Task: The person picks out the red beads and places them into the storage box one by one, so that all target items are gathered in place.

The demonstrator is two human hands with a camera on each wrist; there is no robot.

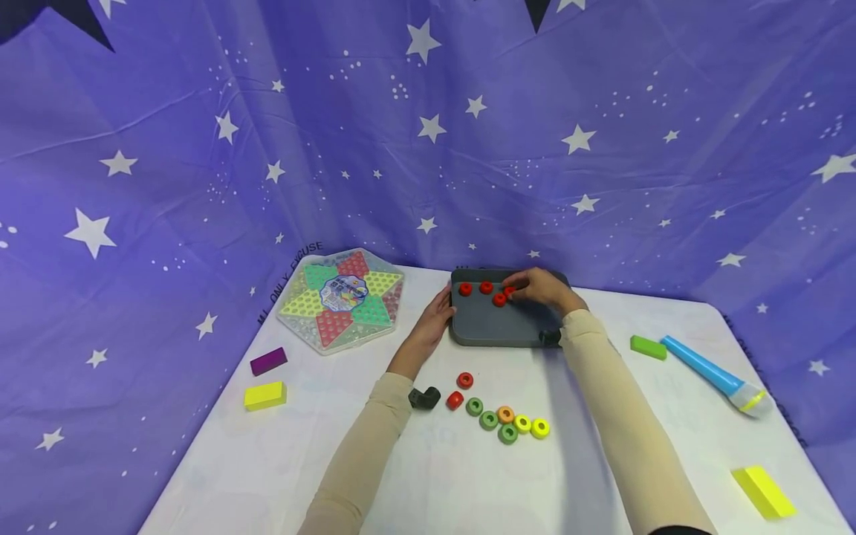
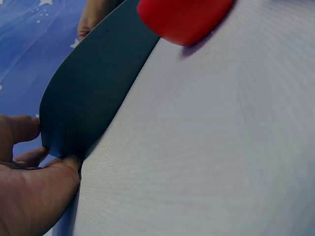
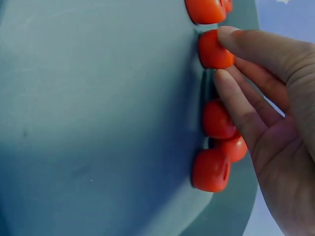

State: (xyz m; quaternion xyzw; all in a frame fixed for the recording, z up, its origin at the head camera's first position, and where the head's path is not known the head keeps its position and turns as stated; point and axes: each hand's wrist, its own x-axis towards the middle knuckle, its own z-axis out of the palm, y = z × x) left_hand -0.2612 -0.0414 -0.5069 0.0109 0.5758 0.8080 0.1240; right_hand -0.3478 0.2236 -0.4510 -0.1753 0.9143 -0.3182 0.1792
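Note:
A dark grey tray [image 1: 501, 327] lies at the back of the white table, with several red beads [image 1: 486, 287] along its far side. My left hand [image 1: 430, 327] holds the tray's left edge; in the left wrist view the thumb [image 2: 59, 179] and fingers lie about its corner. Over the tray, my right hand [image 1: 540, 288] pinches a red bead [image 3: 212, 49] between thumb and finger, in line with the other beads. In front of the tray lie red beads [image 1: 464, 380], green beads [image 1: 489, 420], an orange bead [image 1: 505, 414] and yellow beads [image 1: 540, 428].
A hexagonal star-patterned board game [image 1: 344, 297] lies left of the tray. Purple [image 1: 269, 362] and yellow [image 1: 265, 396] blocks are on the left. At the right are a green block [image 1: 648, 348], a blue toy microphone [image 1: 709, 368] and another yellow block [image 1: 764, 492]. A starry purple cloth [image 1: 428, 186] hangs behind.

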